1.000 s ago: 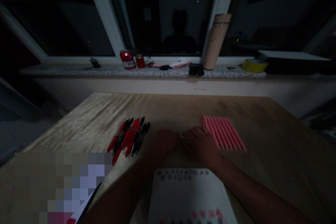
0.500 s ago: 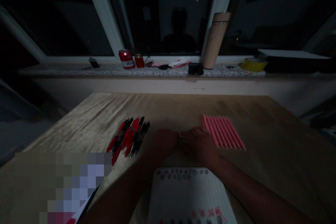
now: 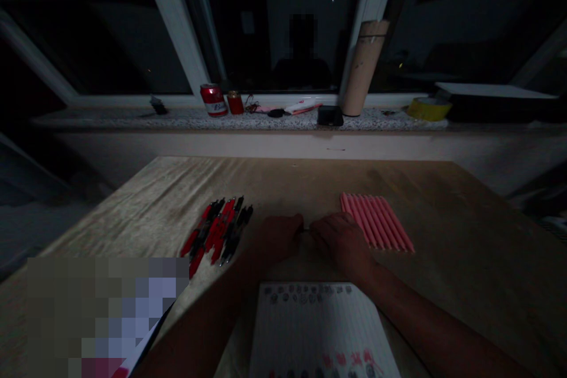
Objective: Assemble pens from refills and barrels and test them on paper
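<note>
My left hand (image 3: 280, 236) and my right hand (image 3: 339, 239) are both closed, facing each other above the table. Between their fingertips shows a short stretch of a thin, dark, pen-like object (image 3: 306, 230) with a small glint; the rest is hidden in the fingers. Just right of my right hand lies a neat row of pink pencils (image 3: 381, 221). To the left of my left hand is a loose group of red and black pens (image 3: 217, 230). Nearer me, between my forearms, lies a lined notebook page (image 3: 319, 325) with dark scribbled circles and red marks.
The wooden table (image 3: 283, 183) ends below a stone windowsill (image 3: 186, 120). On the sill stand a red can (image 3: 214, 100), a red jar (image 3: 235, 103), a small black box (image 3: 330, 116), a tall cardboard tube (image 3: 365, 68) and yellow tape (image 3: 429, 109). Lower left is blurred out.
My hands have drawn slightly apart, the right one moving a little to the right. More of the thin dark object shows between the fingertips. Pens, pencils and notebook stay put.
</note>
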Tool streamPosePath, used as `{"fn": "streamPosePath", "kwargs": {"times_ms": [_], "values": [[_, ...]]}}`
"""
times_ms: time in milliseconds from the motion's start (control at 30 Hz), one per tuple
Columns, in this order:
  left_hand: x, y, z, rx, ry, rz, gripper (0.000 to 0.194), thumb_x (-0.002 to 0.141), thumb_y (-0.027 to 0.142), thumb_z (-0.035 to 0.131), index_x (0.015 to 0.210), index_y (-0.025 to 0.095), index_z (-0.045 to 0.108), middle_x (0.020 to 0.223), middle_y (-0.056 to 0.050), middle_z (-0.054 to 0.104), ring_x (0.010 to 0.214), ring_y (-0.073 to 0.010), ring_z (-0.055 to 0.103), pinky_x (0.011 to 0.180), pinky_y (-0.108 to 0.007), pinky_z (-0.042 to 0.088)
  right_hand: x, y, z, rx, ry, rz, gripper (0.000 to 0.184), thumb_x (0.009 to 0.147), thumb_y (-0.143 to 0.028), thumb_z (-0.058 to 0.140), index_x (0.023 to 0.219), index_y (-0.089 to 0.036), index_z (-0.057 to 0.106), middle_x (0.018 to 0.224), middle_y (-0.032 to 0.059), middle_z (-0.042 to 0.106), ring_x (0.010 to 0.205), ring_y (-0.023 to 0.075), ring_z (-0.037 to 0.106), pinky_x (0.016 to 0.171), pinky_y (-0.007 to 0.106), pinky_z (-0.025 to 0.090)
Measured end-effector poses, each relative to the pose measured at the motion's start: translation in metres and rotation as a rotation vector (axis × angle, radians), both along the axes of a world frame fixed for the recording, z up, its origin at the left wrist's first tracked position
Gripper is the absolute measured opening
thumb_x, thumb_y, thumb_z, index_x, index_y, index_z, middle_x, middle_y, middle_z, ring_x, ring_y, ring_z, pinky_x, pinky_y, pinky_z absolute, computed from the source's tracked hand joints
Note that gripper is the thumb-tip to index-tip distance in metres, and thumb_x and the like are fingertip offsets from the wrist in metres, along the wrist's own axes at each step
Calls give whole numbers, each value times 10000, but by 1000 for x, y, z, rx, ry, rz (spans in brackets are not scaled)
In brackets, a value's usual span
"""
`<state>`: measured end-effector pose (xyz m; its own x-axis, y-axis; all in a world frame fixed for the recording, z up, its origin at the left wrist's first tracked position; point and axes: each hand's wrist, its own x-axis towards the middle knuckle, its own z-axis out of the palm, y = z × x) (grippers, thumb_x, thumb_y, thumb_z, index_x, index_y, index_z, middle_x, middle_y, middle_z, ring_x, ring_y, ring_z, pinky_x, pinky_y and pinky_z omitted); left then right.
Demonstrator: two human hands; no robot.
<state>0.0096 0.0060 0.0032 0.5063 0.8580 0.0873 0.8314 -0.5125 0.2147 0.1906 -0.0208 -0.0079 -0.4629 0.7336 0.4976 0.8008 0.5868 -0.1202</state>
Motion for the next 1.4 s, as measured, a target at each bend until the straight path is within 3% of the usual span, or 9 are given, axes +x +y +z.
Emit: {"fn": "streamPosePath", "kwargs": {"times_ms": [167,300,600,867,1033,1133,1200,1300,1400], "values": [[-17,7,-8,-170,-517,1,214,729,266,584,918,166,576,688,12,595,587,-119,531,541,-209,372,7,1,0,4,62,-50,141,871,-215,506,918,-186,636,802,47,662,784,203,572,785,339,338],[-22,10,-11,-281,-719,21,254,779,388,546,817,141,588,639,22,529,561,-97,458,526,-201,342,9,2,-1,8,84,-60,154,879,-238,500,912,-183,640,812,53,671,792,207,585,787,337,345],[-16,7,-5,-318,-785,104,468,832,510,431,525,156,440,490,45,370,484,-85,355,474,-216,252,5,0,-1,-11,102,-65,169,880,-262,501,916,-194,652,824,50,682,789,198,592,763,325,362],[-13,1,2,-242,-833,223,518,857,505,396,465,168,360,436,49,301,431,-76,307,449,-223,222,1,-3,-2,-10,99,-52,247,881,-322,499,1028,-186,643,867,82,680,817,208,590,763,332,399],[-3,-10,18,-103,-963,111,384,810,420,508,536,164,422,512,44,390,490,-73,373,479,-199,296,-1,-3,0,-65,149,35,245,895,-252,452,1043,-164,626,814,73,660,776,194,579,723,313,415],[1,-15,27,-90,-1068,65,200,753,337,602,720,169,498,637,27,518,575,-84,475,543,-189,382,-1,-3,-1,-79,239,69,222,894,-247,453,1012,-169,624,826,67,655,778,189,578,710,301,419],[2,-17,32,-107,-1088,20,188,748,296,614,857,171,523,754,-3,590,647,-97,535,596,-198,428,-1,-4,-2,-71,280,85,214,894,-251,457,1005,-172,622,841,69,657,787,191,582,715,302,423],[2,-19,43,-150,-993,-91,254,787,266,578,1025,180,571,937,-43,648,763,-119,592,694,-229,466,-2,-5,-2,-66,313,95,212,891,-254,461,1011,-174,616,852,70,661,794,190,588,722,301,433],[5,-20,52,-180,-836,-96,171,804,253,573,944,202,657,889,-12,684,797,-126,611,761,-242,462,-5,-6,-1,-62,311,56,208,882,-269,460,936,-163,631,805,78,658,751,192,589,677,294,442]]}}
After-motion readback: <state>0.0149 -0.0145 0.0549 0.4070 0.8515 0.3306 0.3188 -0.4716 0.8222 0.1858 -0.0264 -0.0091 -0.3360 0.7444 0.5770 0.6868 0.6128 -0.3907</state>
